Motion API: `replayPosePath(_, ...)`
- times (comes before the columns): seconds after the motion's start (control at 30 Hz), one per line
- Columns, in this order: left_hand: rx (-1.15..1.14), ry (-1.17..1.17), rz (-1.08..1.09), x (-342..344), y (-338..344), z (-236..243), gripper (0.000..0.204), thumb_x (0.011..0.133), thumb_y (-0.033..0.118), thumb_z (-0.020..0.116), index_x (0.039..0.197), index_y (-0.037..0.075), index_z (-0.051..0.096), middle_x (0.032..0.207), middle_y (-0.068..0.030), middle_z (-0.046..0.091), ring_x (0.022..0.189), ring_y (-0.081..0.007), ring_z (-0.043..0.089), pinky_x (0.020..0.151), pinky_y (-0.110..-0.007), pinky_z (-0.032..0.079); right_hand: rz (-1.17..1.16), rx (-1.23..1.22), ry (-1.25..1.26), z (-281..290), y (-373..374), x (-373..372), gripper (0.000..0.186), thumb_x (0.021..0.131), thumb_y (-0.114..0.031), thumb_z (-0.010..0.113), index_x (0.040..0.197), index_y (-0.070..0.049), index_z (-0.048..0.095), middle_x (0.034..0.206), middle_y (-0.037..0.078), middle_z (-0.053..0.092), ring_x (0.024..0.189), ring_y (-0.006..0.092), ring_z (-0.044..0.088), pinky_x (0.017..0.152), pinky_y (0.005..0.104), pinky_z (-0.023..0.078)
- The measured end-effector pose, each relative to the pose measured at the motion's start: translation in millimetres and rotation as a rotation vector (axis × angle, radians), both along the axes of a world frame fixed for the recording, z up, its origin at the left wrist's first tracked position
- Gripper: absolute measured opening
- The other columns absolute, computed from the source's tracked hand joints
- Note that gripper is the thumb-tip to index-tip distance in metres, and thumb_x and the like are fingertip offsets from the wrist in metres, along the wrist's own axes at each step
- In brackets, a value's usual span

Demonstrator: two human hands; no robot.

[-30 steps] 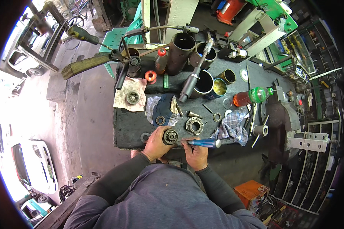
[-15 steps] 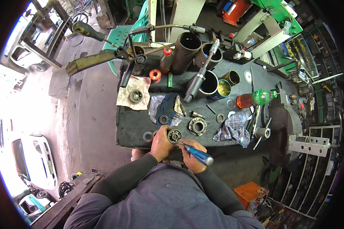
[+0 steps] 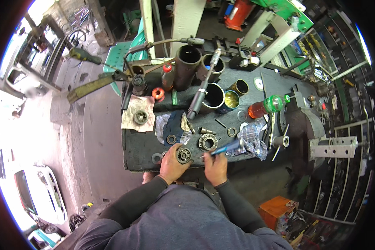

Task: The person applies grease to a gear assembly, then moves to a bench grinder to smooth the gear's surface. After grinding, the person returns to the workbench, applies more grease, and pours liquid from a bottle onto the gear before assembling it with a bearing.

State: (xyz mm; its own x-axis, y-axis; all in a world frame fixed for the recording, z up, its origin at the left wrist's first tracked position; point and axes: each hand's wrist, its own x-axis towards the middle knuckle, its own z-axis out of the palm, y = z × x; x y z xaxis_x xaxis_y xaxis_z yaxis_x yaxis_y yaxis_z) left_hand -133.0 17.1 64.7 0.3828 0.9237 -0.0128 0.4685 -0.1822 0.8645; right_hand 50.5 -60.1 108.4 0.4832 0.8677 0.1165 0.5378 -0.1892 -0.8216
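At the near edge of the bench, my left hand (image 3: pixel 173 167) is closed around a round metal ball bearing (image 3: pixel 183 155), its face turned upward. My right hand (image 3: pixel 216 170), just to the right, grips a screwdriver (image 3: pixel 230 147) with a blue handle, which is smeared by motion. Its thin tip points left and sits apart from the bearing. A flanged metal ring (image 3: pixel 207 142) lies just beyond the two hands. Flat washers (image 3: pixel 156 158) lie beside my left hand, partly covered by it. A smaller ring (image 3: pixel 171 139) rests on a dark cloth (image 3: pixel 173 125).
Dark metal cylinders (image 3: pixel 214 96) stand farther back on the bench (image 3: pixel 146 146). A green-capped bottle (image 3: pixel 269 106) of red liquid lies to the right, by a checked cloth (image 3: pixel 253 139). A gear-like part (image 3: pixel 141 117) sits on a stained cloth at left.
My right hand has drawn the screwdriver away from the bearing, to the right; its handle now points up and right. The left hand still holds the bearing. The whole view has shifted slightly.
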Motion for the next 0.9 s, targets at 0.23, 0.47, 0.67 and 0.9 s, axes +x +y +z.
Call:
replayPosePath(0.23,-0.148,-0.136,0.082,-8.0,22.2,-11.0,0.07,0.079,0.021,0.098,0.135,-0.004,0.065,0.116,-0.0134,0.076,0.106,-0.0216,0.074,0.098,-0.037,0.059,-0.16,-0.313,-0.189,-40.3,21.1,107.4,0.029,0.099,-0.02,0.079,0.103,0.005,0.064,0.092,0.034,0.073,0.091,0.0558,0.071,0.078,0.0614,0.054)
replayPosePath(0.47,-0.453,-0.367,0.166,-9.9,45.5,-30.5,0.061,0.087,0.015,0.093,0.136,-0.006,0.064,0.117,-0.0087,0.074,0.104,-0.0158,0.069,0.098,-0.033,0.057,-0.075,0.025,-0.442,-19.0,27.2,60.8,0.04,0.095,-0.02,0.082,0.123,0.003,0.066,0.119,0.028,0.067,0.113,0.0488,0.067,0.094,0.0543,0.055)
replayPosePath(0.67,-0.428,-0.307,0.053,-4.3,36.1,-11.6,0.071,0.084,0.015,0.096,0.142,-0.007,0.062,0.119,-0.0091,0.073,0.107,-0.0175,0.07,0.1,-0.033,0.058,0.412,-0.183,-0.194,-24.7,22.0,-11.6,0.049,0.093,-0.019,0.082,0.138,-0.004,0.068,0.119,0.021,0.065,0.108,0.042,0.07,0.094,0.0508,0.059)
replayPosePath(0.9,-0.186,-0.398,0.041,-5.7,31.1,19.2,0.08,0.077,0.015,0.101,0.141,-0.003,0.056,0.124,-0.0107,0.071,0.11,-0.0187,0.07,0.099,-0.035,0.059,0.308,-0.166,-0.147,-53.5,9.6,-5.4,0.021,0.094,-0.017,0.081,0.109,-0.004,0.075,0.106,0.018,0.067,0.1,0.043,0.071,0.087,0.0526,0.059)
